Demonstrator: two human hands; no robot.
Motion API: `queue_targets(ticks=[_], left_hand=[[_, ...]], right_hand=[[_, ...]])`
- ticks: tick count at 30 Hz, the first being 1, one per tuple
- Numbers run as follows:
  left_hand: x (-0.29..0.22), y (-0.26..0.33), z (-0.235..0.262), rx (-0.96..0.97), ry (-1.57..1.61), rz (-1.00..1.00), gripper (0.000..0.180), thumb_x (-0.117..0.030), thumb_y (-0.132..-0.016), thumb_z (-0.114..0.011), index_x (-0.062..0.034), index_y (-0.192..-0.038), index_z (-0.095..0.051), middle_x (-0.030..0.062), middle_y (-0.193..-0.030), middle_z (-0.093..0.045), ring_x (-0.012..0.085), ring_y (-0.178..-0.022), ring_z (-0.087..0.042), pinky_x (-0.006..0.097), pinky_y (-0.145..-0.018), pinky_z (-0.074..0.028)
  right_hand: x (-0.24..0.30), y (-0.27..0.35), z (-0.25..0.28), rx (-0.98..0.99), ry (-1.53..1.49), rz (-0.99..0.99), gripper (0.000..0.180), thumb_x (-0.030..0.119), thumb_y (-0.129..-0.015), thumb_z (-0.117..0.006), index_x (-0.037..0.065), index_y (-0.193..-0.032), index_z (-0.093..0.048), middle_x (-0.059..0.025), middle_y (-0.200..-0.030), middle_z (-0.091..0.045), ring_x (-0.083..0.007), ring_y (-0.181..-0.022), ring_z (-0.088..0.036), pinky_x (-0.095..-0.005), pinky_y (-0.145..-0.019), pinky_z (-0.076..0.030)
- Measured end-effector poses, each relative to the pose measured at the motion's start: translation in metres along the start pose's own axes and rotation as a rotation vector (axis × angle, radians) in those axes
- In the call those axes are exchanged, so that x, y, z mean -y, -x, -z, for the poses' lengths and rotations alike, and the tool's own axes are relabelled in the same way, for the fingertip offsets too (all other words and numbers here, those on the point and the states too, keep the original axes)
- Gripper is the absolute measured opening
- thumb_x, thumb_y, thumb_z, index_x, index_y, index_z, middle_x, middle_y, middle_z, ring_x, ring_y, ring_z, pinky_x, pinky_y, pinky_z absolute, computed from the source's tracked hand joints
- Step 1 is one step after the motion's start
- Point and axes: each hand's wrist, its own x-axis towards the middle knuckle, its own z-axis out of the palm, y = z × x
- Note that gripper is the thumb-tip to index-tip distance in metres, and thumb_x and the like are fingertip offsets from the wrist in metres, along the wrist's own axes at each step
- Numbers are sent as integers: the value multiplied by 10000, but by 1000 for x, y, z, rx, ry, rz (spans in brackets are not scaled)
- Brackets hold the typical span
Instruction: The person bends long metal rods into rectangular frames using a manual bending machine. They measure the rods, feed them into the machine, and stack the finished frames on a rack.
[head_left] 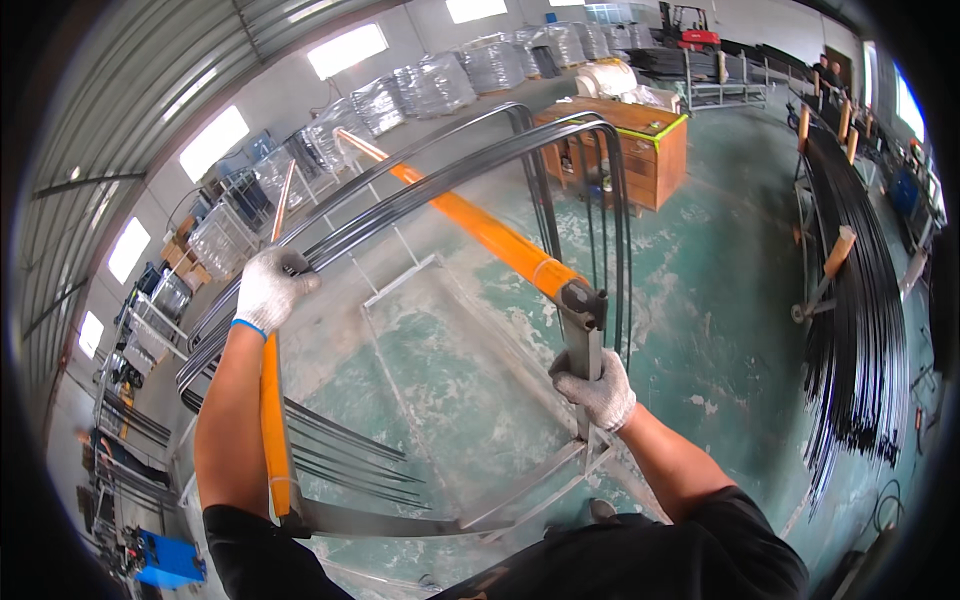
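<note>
Both hands wear whitish knit work gloves. My left hand (270, 290), its cuff edged in blue, is closed around a bent black tube (400, 193) at the left. That tube is one of several long, U-shaped ones hanging over a rack with two orange-covered rails (490, 232). Their rounded bends reach away to the right, and their legs hang down beside the right rail. My right hand (597, 390) grips the grey metal post (583, 345) at the near end of that rail. My left fingers partly hide how many tubes they hold.
A wooden cabinet (670, 165) stands beyond the rack. On the right, a rack with wooden-topped posts carries a bundle of long black rods (850, 300). Wrapped pallets (435, 85) line the far wall, and a red forklift (697, 38) is behind. A blue machine (168, 560) sits lower left.
</note>
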Motion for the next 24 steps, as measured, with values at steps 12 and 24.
queue_targets(ticks=[12,24], left_hand=[[-125,40,61,-68,-101,89,278,-164,-856,-793,-1,-1079,-757,134,-1005,-755,211,-927,-725,346,-884,-575],[-338,145,-115,-79,537,469,391,118,-853,-620,18,-1225,-686,103,-1121,-754,191,-1074,-708,344,-969,-547]], right_hand=[[-8,-15,12,109,177,122,365,341,-896,-825,40,-1060,-699,-167,-867,-736,-296,-778,-735,-405,-753,-575],[17,-53,55,671,342,211,515,398,-938,-763,24,-1229,-562,-277,-1016,-710,-488,-976,-700,-555,-848,-555]])
